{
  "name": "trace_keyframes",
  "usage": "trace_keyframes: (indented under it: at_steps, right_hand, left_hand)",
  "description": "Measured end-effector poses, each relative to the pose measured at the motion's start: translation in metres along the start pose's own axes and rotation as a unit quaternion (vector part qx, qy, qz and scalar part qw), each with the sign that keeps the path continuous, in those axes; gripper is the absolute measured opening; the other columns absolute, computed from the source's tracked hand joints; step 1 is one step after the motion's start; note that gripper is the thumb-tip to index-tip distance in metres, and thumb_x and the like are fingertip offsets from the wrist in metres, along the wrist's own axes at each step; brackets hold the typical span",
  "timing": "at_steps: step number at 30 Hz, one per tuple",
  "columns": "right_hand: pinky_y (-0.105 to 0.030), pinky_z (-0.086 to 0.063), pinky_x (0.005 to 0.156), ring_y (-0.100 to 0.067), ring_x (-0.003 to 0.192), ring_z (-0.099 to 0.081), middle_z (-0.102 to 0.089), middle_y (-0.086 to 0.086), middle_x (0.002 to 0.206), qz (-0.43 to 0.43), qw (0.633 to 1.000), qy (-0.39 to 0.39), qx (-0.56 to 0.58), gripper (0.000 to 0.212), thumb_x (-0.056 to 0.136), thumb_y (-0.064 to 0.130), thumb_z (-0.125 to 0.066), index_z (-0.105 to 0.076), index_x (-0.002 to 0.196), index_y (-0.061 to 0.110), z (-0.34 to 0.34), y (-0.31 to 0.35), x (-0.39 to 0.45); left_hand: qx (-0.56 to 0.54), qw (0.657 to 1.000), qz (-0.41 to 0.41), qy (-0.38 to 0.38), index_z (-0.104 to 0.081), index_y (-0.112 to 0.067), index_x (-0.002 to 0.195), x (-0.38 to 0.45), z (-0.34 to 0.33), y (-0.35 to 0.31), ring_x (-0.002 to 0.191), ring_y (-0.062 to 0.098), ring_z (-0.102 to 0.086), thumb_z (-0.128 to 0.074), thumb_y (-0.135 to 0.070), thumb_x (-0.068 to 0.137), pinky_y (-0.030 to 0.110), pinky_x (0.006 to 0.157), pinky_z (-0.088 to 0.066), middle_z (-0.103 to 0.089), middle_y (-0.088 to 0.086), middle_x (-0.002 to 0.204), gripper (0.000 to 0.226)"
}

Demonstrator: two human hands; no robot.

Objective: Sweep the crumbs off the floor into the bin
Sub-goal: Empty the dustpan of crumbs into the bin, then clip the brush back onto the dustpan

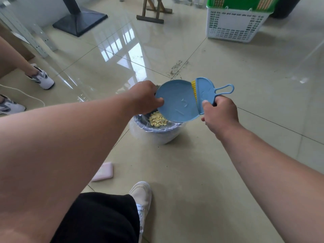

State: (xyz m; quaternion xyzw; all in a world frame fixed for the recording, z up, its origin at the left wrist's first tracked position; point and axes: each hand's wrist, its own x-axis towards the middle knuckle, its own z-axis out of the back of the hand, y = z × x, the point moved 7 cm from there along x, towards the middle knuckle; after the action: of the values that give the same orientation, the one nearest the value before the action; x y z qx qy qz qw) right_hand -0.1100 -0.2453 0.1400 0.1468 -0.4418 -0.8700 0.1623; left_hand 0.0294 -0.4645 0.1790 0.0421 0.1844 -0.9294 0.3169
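Left hand (144,97): your grip clamps the dustpan (177,100), tipped over the bin (156,130).
Right hand (219,113): clenched on the brush (205,92), bristles against the pan's 3 o'clock edge.
Crumbs (157,120): in the bin.

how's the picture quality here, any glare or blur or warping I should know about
Head view: strong window glare on the glossy floor ahead of the bin; wide-angle bending makes the near forearms look oversized; the left hand with the dustpan and the right hand with the brush are reasonably sharp; the basket looks slightly soft.
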Motion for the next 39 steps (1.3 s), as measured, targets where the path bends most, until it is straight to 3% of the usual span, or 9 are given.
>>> trace_keyframes:
  at_steps: [8,11,14,17,23,28,32,36,39]
  right_hand:
    - [-0.048,-0.060,0.056,-0.024,0.060,-0.073,-0.071,-0.008,0.073,-0.022,0.999,-0.023,0.030,0.032,0.082,0.042,-0.055,-0.064,0.082,0.011,0.073,-0.040,-0.004]
    - [-0.045,-0.061,0.063,-0.030,0.067,-0.072,-0.069,-0.004,0.070,-0.016,0.998,-0.058,0.011,0.032,0.083,0.043,-0.054,-0.062,0.078,0.012,0.103,-0.051,-0.002]
    - [-0.031,-0.050,0.056,-0.016,0.058,-0.060,-0.060,0.005,0.061,0.009,0.996,-0.093,0.000,0.027,0.084,0.039,-0.057,-0.058,0.071,0.015,0.127,-0.056,0.001]
    - [-0.026,-0.037,0.050,-0.006,0.050,-0.042,-0.049,0.007,0.056,0.048,0.992,-0.111,-0.028,0.030,0.084,0.037,-0.058,-0.054,0.068,0.012,0.147,-0.053,0.000]
    - [-0.028,-0.039,0.058,-0.019,0.066,-0.050,-0.054,0.000,0.071,0.109,0.987,-0.089,-0.073,0.029,0.088,0.032,-0.062,-0.059,0.070,0.010,0.172,-0.047,-0.006]
    - [-0.024,-0.042,0.060,-0.017,0.073,-0.056,-0.053,0.001,0.082,0.146,0.983,-0.056,-0.097,0.010,0.085,0.030,-0.068,-0.078,0.083,0.027,0.179,-0.054,-0.011]
    - [-0.025,-0.045,0.063,-0.016,0.075,-0.058,-0.055,-0.002,0.086,0.155,0.982,-0.048,-0.098,0.014,0.080,0.037,-0.077,-0.080,0.089,0.026,0.179,-0.066,-0.011]
    - [-0.014,-0.041,0.069,-0.013,0.084,-0.059,-0.055,0.003,0.095,0.130,0.985,-0.006,-0.116,0.032,0.076,0.041,-0.085,-0.080,0.105,0.027,0.173,-0.093,-0.006]
    - [-0.019,-0.043,0.075,-0.015,0.089,-0.058,-0.053,0.003,0.097,0.121,0.981,0.016,-0.150,0.045,0.071,0.045,-0.089,-0.078,0.110,0.026,0.165,-0.114,-0.006]
  left_hand:
    - [-0.057,0.996,-0.020,0.063,-0.076,-0.014,0.094,-0.003,-0.026,-0.077,0.052,0.023,-0.066,-0.066,-0.033,0.092,0.038,0.055,-0.060,-0.073,0.007,0.066,0.021]
    - [-0.069,0.991,0.011,0.112,-0.075,-0.006,0.091,-0.005,-0.046,-0.103,0.045,0.019,-0.060,-0.065,-0.032,0.095,0.025,0.045,-0.049,-0.073,0.006,0.063,0.028]
    - [-0.115,0.979,0.029,0.165,-0.073,0.002,0.085,-0.007,-0.065,-0.126,0.035,0.015,-0.050,-0.063,-0.026,0.092,0.020,0.038,-0.040,-0.067,0.004,0.051,0.030]
    - [-0.148,0.965,0.033,0.215,-0.075,0.005,0.089,-0.013,-0.073,-0.142,0.046,0.019,-0.053,-0.066,-0.023,0.088,0.023,0.045,-0.042,-0.071,0.011,0.061,0.029]
    - [-0.248,0.936,0.050,0.244,-0.071,0.008,0.094,-0.022,-0.086,-0.171,0.064,0.027,-0.055,-0.066,-0.018,0.094,0.026,0.050,-0.040,-0.070,0.021,0.075,0.026]
    - [-0.449,0.846,0.104,0.266,-0.062,0.005,0.093,-0.030,-0.104,-0.210,0.054,0.028,-0.056,-0.040,-0.046,0.109,0.030,0.052,-0.036,-0.064,0.024,0.075,0.057]
    - [-0.537,0.771,0.107,0.326,-0.067,-0.002,0.110,-0.039,-0.140,-0.239,0.056,0.026,-0.058,-0.026,-0.082,0.097,0.032,0.058,-0.040,-0.065,0.016,0.073,0.090]
    - [-0.568,0.755,0.103,0.311,-0.064,-0.011,0.112,-0.041,-0.173,-0.248,0.060,0.024,-0.060,-0.058,-0.051,0.090,0.032,0.060,-0.044,-0.063,0.012,0.078,0.047]
    - [-0.559,0.759,0.105,0.316,-0.062,-0.009,0.106,-0.041,-0.192,-0.241,0.060,0.022,-0.061,-0.058,-0.029,0.077,0.032,0.061,-0.046,-0.064,0.010,0.075,0.036]
